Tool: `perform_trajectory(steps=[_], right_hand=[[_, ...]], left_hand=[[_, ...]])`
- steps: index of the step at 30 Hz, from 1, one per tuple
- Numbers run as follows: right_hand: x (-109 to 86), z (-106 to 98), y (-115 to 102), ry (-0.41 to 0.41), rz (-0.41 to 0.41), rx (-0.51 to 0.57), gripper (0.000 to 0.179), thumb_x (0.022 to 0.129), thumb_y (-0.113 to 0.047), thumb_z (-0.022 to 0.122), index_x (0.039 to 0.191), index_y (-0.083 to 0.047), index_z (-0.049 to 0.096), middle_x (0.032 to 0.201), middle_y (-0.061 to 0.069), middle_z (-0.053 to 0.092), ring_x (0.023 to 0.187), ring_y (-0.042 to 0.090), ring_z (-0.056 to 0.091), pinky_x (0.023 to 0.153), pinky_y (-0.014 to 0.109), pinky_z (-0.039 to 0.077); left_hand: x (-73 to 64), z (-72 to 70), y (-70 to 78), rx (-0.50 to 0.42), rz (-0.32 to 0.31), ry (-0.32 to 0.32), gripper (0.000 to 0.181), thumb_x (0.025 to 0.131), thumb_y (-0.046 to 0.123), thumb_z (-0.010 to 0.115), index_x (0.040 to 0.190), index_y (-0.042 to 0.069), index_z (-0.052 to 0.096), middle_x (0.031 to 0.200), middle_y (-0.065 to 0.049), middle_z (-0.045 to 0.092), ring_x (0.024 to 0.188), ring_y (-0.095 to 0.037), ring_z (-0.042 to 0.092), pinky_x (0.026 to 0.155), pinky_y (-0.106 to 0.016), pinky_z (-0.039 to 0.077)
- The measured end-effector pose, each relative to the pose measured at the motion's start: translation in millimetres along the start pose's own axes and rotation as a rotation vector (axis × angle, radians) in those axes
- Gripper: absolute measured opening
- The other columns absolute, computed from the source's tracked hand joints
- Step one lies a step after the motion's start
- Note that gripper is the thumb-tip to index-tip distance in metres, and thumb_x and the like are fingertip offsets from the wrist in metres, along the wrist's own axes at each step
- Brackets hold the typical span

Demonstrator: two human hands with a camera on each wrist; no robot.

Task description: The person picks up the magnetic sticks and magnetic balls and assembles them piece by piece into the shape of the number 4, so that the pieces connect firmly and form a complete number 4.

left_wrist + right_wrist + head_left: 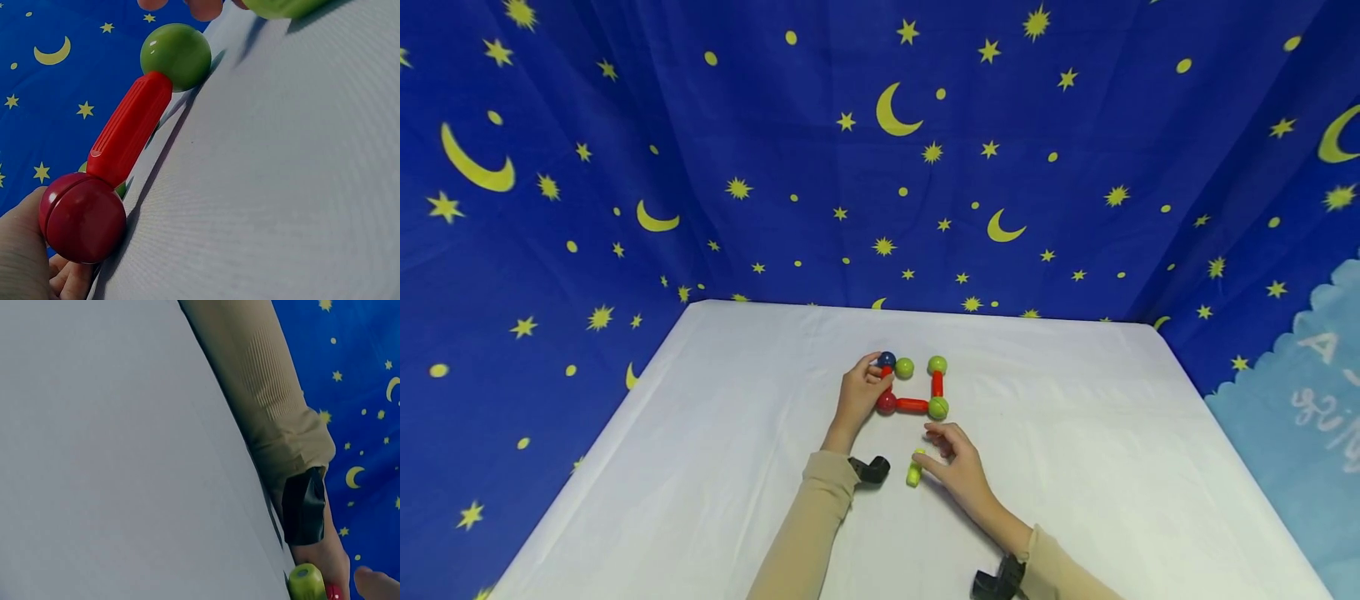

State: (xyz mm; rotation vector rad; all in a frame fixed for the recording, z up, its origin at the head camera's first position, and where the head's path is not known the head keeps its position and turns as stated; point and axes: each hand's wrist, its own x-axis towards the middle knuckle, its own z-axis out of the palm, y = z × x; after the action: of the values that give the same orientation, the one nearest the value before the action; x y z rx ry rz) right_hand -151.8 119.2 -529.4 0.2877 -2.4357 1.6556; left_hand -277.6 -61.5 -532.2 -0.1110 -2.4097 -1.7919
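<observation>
In the head view, red sticks joined by balls form a three-sided frame. My left hand [857, 392] grips its left red stick [887, 372], between a blue ball [887, 359] and a red ball [886, 403]. From there the front red stick [912, 406] runs to a green ball [938, 407], and the right red stick [937, 385] reaches another green ball [937, 365]. A loose green ball [905, 367] sits beside the blue one. With relaxed fingers, my right hand [961, 468] is at a yellow-green stick [913, 472], its thumb against or just beside the upper end.
A white cloth covers the table [700, 433]. Behind it hangs a blue curtain [820, 150] with yellow moons and stars; a light-blue panel [1300, 400] with white lettering is at the right. Black devices [871, 471] are strapped to both wrists.
</observation>
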Motion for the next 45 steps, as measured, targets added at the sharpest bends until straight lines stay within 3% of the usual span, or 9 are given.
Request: perform_trajectory(steps=[9,16,29,37,45], right_hand=[[-3.3,0.2,2.7,-0.136,-0.062,-0.106,0.058,0.065,-0.023,0.087,0.117,-0.012,0.064,0.111,-0.002,0.061,0.104,0.016,0.056,0.086,0.025,0.048],[-3.7,0.5,1.6,-0.198,-0.070,-0.157,0.046,0.068,-0.023,0.085,0.110,-0.015,0.067,0.106,-0.009,0.063,0.100,0.008,0.052,0.087,0.025,0.048],[-5.0,0.8,3.5,-0.176,-0.175,-0.150,0.033,0.069,-0.020,0.084,0.098,-0.014,0.071,0.103,-0.007,0.065,0.100,0.012,0.055,0.088,0.028,0.048],[-5.9,-0.2,3.9,-0.203,-0.153,-0.211,0.044,0.066,-0.025,0.086,0.106,-0.014,0.070,0.107,-0.007,0.063,0.104,0.012,0.054,0.091,0.030,0.049],[-4.5,-1.5,1.7,-0.203,-0.163,-0.217,0.045,0.067,-0.020,0.085,0.109,-0.013,0.068,0.108,-0.007,0.063,0.104,0.015,0.057,0.092,0.033,0.050]], left_hand=[[0.3,0.0,-2.6,0.011,0.000,0.002,0.048,0.083,0.014,0.072,0.128,0.007,0.058,0.091,-0.013,0.069,0.073,-0.013,0.063,0.065,-0.018,0.051],[-0.1,-0.3,-3.0,0.002,0.005,-0.004,0.048,0.083,0.014,0.072,0.128,0.006,0.057,0.091,-0.014,0.068,0.073,-0.014,0.064,0.063,-0.017,0.050],[0.3,-0.1,-1.9,-0.014,-0.010,-0.004,0.048,0.083,0.016,0.072,0.129,0.007,0.057,0.091,-0.013,0.068,0.072,-0.009,0.061,0.064,-0.018,0.051],[-2.8,-1.0,-3.8,-0.047,0.085,0.002,0.046,0.083,0.019,0.072,0.124,0.003,0.059,0.084,-0.009,0.066,0.069,-0.011,0.062,0.062,-0.022,0.052],[0.4,0.3,-0.6,-0.005,-0.012,-0.009,0.048,0.084,0.015,0.072,0.129,0.007,0.057,0.092,-0.014,0.067,0.073,-0.011,0.062,0.064,-0.017,0.051]])
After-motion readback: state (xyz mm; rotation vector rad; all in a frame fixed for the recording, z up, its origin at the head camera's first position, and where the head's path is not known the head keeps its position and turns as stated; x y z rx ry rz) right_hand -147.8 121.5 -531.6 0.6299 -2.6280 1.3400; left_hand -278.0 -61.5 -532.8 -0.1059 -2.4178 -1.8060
